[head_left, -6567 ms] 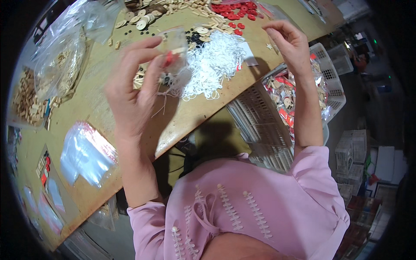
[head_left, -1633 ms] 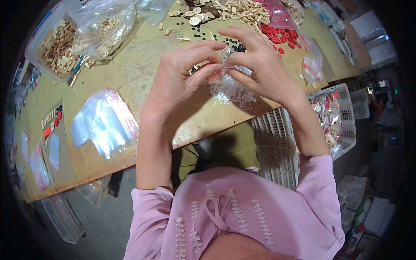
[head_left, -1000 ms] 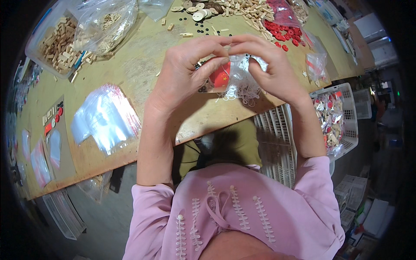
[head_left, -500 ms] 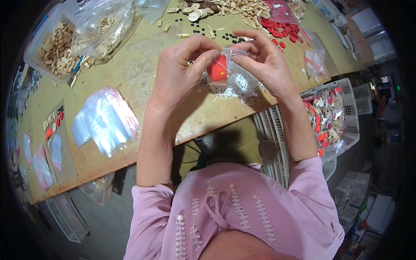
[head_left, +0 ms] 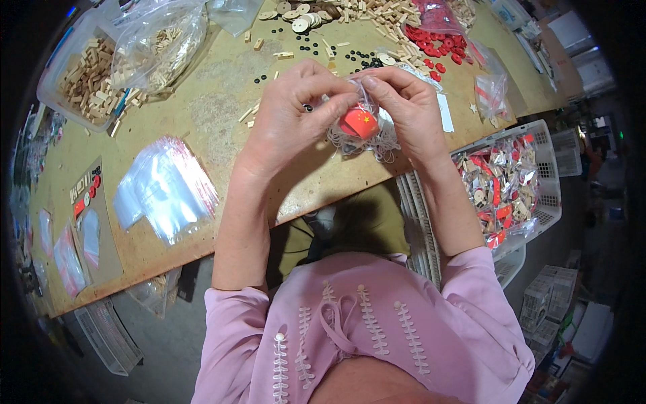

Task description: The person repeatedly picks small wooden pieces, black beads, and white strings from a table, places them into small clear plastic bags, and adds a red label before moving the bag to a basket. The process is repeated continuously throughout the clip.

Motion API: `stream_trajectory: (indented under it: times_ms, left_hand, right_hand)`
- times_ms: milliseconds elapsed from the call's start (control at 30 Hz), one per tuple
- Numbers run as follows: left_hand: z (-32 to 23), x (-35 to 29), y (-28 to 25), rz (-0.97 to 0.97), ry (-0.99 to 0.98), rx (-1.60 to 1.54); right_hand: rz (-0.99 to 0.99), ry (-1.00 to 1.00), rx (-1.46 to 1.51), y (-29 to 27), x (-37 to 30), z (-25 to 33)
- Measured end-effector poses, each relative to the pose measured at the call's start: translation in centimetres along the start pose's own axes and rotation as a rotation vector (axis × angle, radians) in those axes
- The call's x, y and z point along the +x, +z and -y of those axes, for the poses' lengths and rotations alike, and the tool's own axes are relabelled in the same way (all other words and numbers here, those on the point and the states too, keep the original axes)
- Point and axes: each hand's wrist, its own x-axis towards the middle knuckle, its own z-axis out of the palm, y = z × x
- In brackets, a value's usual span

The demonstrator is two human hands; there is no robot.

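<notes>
My left hand (head_left: 288,113) and my right hand (head_left: 412,111) meet over the table's front part, both closed. Their fingertips pinch the top of a small clear plastic bag (head_left: 367,102) from either side. Inside the bag shows a red piece with yellow stars (head_left: 359,123); anything else in it is hard to make out. Just below and behind the bag lies a tangled heap of thin white strings (head_left: 385,147), partly hidden by it and my right hand.
Clear bags (head_left: 165,192) are stacked left, beside a card with sample parts (head_left: 99,236). Farther back are a tub of wooden blocks (head_left: 50,94), black beads (head_left: 363,62), red discs (head_left: 441,46) and wooden discs (head_left: 306,23). A white crate (head_left: 550,176) of filled bags stands right.
The bag with the red piece has moved slightly right and nearer me. My right fingers, spread before, have drawn in to pinch the bag's top beside my left fingers.
</notes>
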Motion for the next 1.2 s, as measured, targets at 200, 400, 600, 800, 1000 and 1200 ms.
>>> stream_trajectory:
  times_ms: [200, 400, 600, 800, 1000, 1200]
  left_hand:
    - [0.4, -0.3, -0.2, 0.043, -0.027, -0.069]
    - [-0.9, 0.0, -0.4, 0.001, -0.176, -0.283]
    - [1.0, -0.4, 0.4, 0.034, 0.003, -0.054]
    - [-1.6, 0.1, -0.4, -0.007, -0.318, -0.288]
    - [-0.4, 0.1, 0.6, -0.182, -0.214, -0.277]
    - [-0.4, -0.1, 0.3, -0.099, -0.294, -0.21]
  right_hand:
    - [-0.038, -0.032, 0.085, 0.3, -0.2, -0.1]
    - [-0.09, -0.012, 0.205, 0.2, -0.1, -0.1]
    - [-0.054, 0.012, 0.266, 0.9, 0.0, -0.4]
    - [-0.099, -0.043, 0.292, 0.9, 0.0, -0.4]
    - [-0.126, -0.029, 0.243, 1.7, -0.2, -0.6]
    - [-0.122, -0.022, 0.215, 2.0, -0.5, -1.0]
